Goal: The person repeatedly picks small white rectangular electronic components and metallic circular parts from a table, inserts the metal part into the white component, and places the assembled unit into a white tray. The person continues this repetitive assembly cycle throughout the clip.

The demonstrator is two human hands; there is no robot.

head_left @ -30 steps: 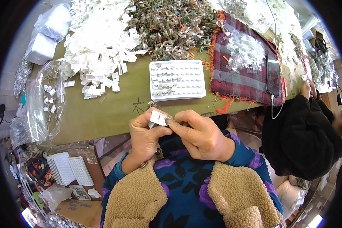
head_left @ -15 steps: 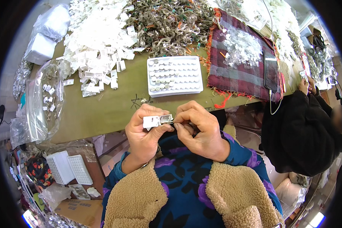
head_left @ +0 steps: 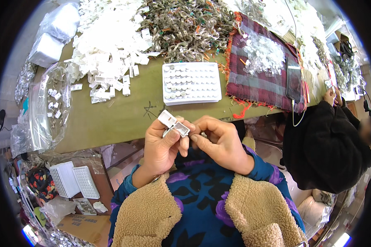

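Note:
My left hand is closed around a small white plastic case, tilted, with its two parts folded apart. One part has a slot; the other is a shallow, greyish compartment turned toward my right hand. My right hand is beside it, thumb and fingers pinched together. A tiny silvery thing shows at those fingertips, too small to name. Beyond my hands, a white tray on the table carries rows of round button cells, some silvery and some pale.
White plastic cases are heaped at the far left, beside a pile of coiled wires. A plaid cloth bears clear plastic pieces and a cabled phone. A clear bag lies left. A co-worker sits right.
The white case has turned from nearly level to tilted, its slotted part now pointing up and left. My right hand has shifted slightly, and a silvery thing now shows at its fingertips.

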